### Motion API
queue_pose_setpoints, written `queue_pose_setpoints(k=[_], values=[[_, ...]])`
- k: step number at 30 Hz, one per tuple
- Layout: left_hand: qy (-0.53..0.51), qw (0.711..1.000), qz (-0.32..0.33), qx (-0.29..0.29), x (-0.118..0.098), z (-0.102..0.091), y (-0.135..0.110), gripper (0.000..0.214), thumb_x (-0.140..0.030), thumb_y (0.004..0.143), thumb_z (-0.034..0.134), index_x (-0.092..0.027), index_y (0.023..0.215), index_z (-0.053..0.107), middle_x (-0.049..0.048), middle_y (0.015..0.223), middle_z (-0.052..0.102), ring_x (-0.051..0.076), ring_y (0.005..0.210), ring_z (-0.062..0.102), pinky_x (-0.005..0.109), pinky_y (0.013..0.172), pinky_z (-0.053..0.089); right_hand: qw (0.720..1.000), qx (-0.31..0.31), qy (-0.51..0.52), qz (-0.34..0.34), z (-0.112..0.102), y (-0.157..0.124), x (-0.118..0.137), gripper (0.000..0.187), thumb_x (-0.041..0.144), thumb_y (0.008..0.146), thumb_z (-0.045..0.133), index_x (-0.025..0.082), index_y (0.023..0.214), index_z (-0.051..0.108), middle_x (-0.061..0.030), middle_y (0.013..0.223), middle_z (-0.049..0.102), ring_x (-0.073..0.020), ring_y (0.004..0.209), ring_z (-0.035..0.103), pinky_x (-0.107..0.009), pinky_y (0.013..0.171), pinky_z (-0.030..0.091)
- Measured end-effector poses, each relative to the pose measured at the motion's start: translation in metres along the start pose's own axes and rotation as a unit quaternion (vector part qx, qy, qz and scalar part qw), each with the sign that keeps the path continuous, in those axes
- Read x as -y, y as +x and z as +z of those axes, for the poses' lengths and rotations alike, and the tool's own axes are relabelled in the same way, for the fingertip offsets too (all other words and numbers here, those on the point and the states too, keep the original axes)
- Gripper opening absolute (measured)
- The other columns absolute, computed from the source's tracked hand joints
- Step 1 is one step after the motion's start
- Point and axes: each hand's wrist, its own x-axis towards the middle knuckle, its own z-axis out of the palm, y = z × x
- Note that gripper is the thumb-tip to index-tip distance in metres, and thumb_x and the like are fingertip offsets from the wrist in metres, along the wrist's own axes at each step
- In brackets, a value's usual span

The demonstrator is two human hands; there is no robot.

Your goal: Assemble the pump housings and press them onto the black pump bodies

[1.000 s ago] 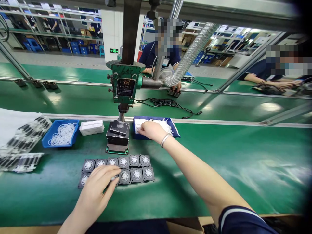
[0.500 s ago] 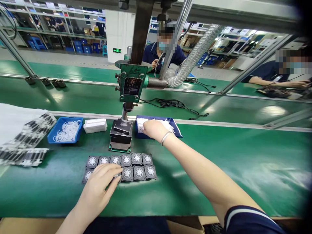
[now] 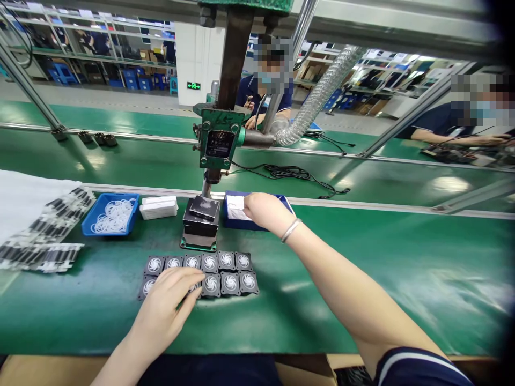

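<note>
Small square black fans with white swirled centres lie in two rows on the green table. Over the left part of these rows rests my left hand, its fingers lightly bent and the thumb apart; its fingertips touch a fan in the front row. My right hand reaches into a dark blue bin holding white pieces. The fingers there are bent together, and whatever lies between them is hidden. A press with a black block on its base stands between the bin and a white stack.
A blue tray of white rings sits left of the white stack. Further left are black-and-white strips on a white sheet. The press column rises over the table, and a black cable lies behind. Two people sit across.
My right hand has moved slightly right within the bin, with its fingers still bent. My left hand stays over the fans. The whole view has shifted slightly.
</note>
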Motion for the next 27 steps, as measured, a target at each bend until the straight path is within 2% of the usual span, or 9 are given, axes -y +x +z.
queue_pose_setpoints(k=[3,5,8,10,13,15,18,21,27], values=[[0.005,1.000,-0.004,-0.007,-0.002,0.000,0.005,0.023,-0.020,0.097,0.054,-0.021,0.119,0.062,0.0074,0.113,0.071,0.020,0.106,0.067,0.033,0.094,0.054,0.999,-0.022,0.019,-0.020,-0.015,-0.024,-0.009,0.023,0.015,0.094,0.049,0.009,0.089,0.071,-0.0153,0.095,0.071,-0.0238,0.086,0.068,-0.029,0.074,0.048],[0.003,1.000,-0.005,-0.017,-0.006,0.003,0.012,0.029,-0.020,0.097,0.054,-0.019,0.125,0.059,0.0088,0.120,0.069,0.020,0.113,0.065,0.032,0.099,0.053,0.991,-0.025,0.092,-0.096,-0.023,-0.046,-0.010,0.018,0.016,0.093,0.054,0.014,0.084,0.070,-0.0087,0.090,0.071,-0.0190,0.081,0.066,-0.026,0.072,0.046],[-0.008,1.000,0.014,-0.025,-0.014,0.012,0.027,0.036,-0.022,0.097,0.056,-0.016,0.132,0.055,0.0116,0.129,0.066,0.021,0.120,0.062,0.033,0.104,0.051,0.937,0.007,0.246,-0.249,-0.030,-0.076,-0.001,0.014,0.013,0.091,0.059,0.016,0.081,0.068,-0.0027,0.082,0.067,-0.0139,0.073,0.061,-0.023,0.068,0.044],[-0.020,0.999,0.042,-0.021,-0.019,0.018,0.036,0.030,-0.023,0.097,0.057,-0.015,0.126,0.060,0.0103,0.121,0.070,0.021,0.111,0.067,0.032,0.097,0.054,0.905,0.027,0.305,-0.297,-0.030,-0.089,0.008,0.014,0.012,0.091,0.060,0.016,0.080,0.066,-0.0016,0.079,0.065,-0.0126,0.071,0.058,-0.022,0.066,0.043],[-0.039,0.998,0.055,-0.012,-0.025,0.024,0.046,0.017,-0.019,0.097,0.056,-0.017,0.108,0.068,0.0043,0.096,0.077,0.017,0.084,0.073,0.027,0.076,0.058,0.889,0.000,0.347,-0.299,-0.024,-0.098,0.019,0.014,0.013,0.092,0.061,0.015,0.080,0.066,-0.0013,0.077,0.062,-0.0122,0.070,0.056,-0.023,0.063,0.042],[-0.059,0.998,0.013,-0.007,-0.028,0.024,0.049,0.013,-0.018,0.094,0.060,-0.018,0.100,0.071,0.0015,0.089,0.077,0.016,0.076,0.072,0.025,0.070,0.057,0.876,-0.042,0.385,-0.286,-0.016,-0.100,0.022,0.012,0.015,0.093,0.061,0.015,0.083,0.066,-0.0015,0.078,0.062,-0.0123,0.070,0.056,-0.023,0.063,0.042],[-0.112,0.991,-0.075,-0.010,-0.032,0.021,0.051,0.009,-0.017,0.089,0.068,-0.021,0.093,0.074,-0.0015,0.084,0.078,0.015,0.074,0.072,0.022,0.070,0.056,0.844,-0.099,0.461,-0.256,-0.002,-0.102,0.025,0.011,0.020,0.095,0.060,0.016,0.088,0.067,-0.0027,0.082,0.066,-0.0128,0.074,0.059,-0.023,0.067,0.046],[-0.182,0.976,-0.121,0.003,-0.037,0.020,0.052,0.010,-0.017,0.088,0.069,-0.023,0.091,0.076,-0.0033,0.081,0.078,0.013,0.071,0.072,0.020,0.068,0.055,0.810,-0.127,0.524,-0.228,0.011,-0.107,0.028,0.013,0.025,0.095,0.062,0.017,0.087,0.069,-0.0030,0.082,0.067,-0.0126,0.074,0.061,-0.024,0.068,0.048],[-0.247,0.964,-0.099,0.010,-0.046,0.023,0.058,0.016,-0.020,0.093,0.062,-0.026,0.094,0.077,-0.0024,0.083,0.077,0.014,0.075,0.071,0.021,0.069,0.056,0.775,-0.181,0.570,-0.206,0.025,-0.115,0.035,0.020,0.034,0.094,0.064,0.017,0.083,0.067,-0.0024,0.078,0.065,-0.0124,0.070,0.060,-0.024,0.065,0.049]])
